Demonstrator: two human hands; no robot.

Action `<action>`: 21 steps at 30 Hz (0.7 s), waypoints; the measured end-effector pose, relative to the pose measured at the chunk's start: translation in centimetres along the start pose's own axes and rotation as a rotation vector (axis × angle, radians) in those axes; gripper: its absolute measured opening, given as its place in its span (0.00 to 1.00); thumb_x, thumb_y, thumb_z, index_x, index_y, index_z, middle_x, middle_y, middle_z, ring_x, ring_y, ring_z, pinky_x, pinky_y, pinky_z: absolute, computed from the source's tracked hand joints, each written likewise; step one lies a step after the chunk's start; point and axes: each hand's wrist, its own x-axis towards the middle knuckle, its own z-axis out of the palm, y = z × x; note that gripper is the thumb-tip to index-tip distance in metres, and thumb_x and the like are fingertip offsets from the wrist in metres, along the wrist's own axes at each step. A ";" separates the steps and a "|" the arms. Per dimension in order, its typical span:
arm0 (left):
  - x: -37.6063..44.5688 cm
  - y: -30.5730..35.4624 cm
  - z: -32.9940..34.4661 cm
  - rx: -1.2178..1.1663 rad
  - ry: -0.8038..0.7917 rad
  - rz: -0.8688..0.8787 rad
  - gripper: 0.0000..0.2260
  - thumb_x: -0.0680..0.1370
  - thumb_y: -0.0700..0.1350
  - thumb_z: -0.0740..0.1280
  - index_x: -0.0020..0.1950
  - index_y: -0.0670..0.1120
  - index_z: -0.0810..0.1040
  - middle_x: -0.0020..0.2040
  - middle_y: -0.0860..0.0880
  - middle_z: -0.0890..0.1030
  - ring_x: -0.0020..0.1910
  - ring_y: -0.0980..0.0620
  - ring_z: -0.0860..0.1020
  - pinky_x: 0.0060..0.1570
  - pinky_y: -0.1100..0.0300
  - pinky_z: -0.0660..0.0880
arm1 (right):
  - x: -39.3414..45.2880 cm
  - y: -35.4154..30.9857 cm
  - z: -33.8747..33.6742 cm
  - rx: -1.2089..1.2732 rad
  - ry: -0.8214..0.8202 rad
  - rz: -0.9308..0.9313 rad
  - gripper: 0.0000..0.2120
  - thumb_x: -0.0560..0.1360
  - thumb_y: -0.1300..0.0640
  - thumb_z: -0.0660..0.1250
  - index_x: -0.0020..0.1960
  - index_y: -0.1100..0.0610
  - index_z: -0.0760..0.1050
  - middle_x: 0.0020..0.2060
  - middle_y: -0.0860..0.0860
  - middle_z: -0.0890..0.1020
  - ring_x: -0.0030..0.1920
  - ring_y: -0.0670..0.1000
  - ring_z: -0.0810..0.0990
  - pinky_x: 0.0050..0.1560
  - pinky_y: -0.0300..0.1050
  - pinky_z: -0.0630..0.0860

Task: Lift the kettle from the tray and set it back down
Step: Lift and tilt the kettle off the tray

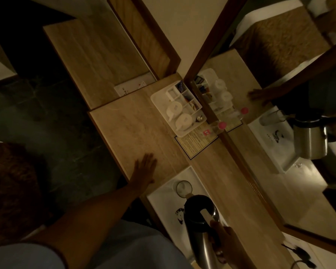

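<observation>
Half the steel kettle (200, 226) is cut off; right hand (224, 243) wraps its handle over the white tray (163, 200), left hand (145, 169) spread flat on the table (124, 125).

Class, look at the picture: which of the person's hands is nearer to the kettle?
The right hand: it grips the kettle by its handle, above the white tray. The left hand lies flat on the counter, well apart from the kettle.
</observation>
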 end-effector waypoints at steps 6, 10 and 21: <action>0.0 0.0 -0.1 0.001 0.001 0.000 0.41 0.84 0.54 0.66 0.86 0.46 0.43 0.86 0.42 0.39 0.86 0.40 0.40 0.83 0.35 0.50 | -0.2 -0.2 0.0 -0.025 0.014 0.001 0.29 0.84 0.52 0.59 0.26 0.61 0.77 0.18 0.52 0.74 0.16 0.47 0.70 0.18 0.35 0.67; -0.1 -0.1 0.0 -0.027 0.005 0.012 0.41 0.84 0.54 0.66 0.87 0.46 0.44 0.86 0.42 0.38 0.86 0.40 0.40 0.83 0.35 0.49 | -0.2 -0.4 0.1 -0.058 0.024 0.000 0.29 0.84 0.52 0.59 0.26 0.61 0.76 0.17 0.52 0.73 0.15 0.47 0.70 0.18 0.35 0.67; 0.0 -0.2 0.0 -0.034 -0.004 0.015 0.41 0.84 0.53 0.66 0.87 0.46 0.43 0.86 0.42 0.38 0.86 0.40 0.40 0.83 0.35 0.48 | -0.2 -0.9 0.1 -0.059 0.040 -0.015 0.30 0.84 0.53 0.60 0.25 0.61 0.76 0.16 0.52 0.74 0.14 0.46 0.70 0.17 0.34 0.66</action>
